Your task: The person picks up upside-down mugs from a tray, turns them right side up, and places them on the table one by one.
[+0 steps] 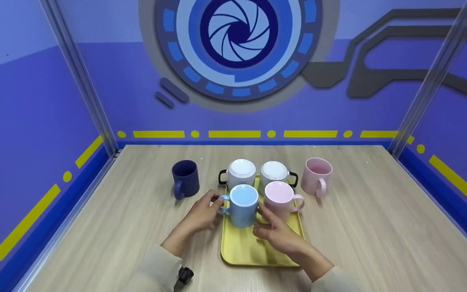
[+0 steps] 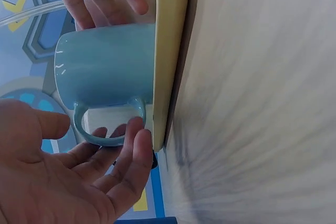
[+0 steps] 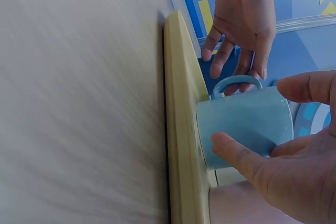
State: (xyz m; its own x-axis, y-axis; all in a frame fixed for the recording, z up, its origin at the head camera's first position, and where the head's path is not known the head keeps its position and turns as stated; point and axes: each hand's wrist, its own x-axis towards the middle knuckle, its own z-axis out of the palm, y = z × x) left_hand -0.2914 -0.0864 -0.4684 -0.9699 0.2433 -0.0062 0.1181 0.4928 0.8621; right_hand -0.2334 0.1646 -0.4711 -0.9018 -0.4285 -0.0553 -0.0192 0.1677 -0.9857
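Observation:
A light blue mug (image 1: pixel 243 207) stands upside down on the front part of a yellow tray (image 1: pixel 253 253). At its handle is my left hand (image 1: pixel 203 213); in the left wrist view the fingers (image 2: pixel 123 166) lie loosely against the handle, the thumb apart from it. My right hand (image 1: pixel 280 235) is on the mug's other side, between it and a pink mug (image 1: pixel 279 205), fingers extended. In the right wrist view a fingertip (image 3: pixel 223 142) lies at the blue mug's side; whether it presses cannot be seen. Behind them, two white mugs (image 1: pixel 241 172) with black handles are also upside down.
Left of the tray, a dark blue mug (image 1: pixel 185 178) stands upright on the wooden table (image 1: pixel 379 227). Another pink mug (image 1: pixel 316 176) is upright to the right. Blue-purple panels (image 1: pixel 116 89) enclose the table's back and sides. A small black object (image 1: pixel 185 275) shows by the left sleeve.

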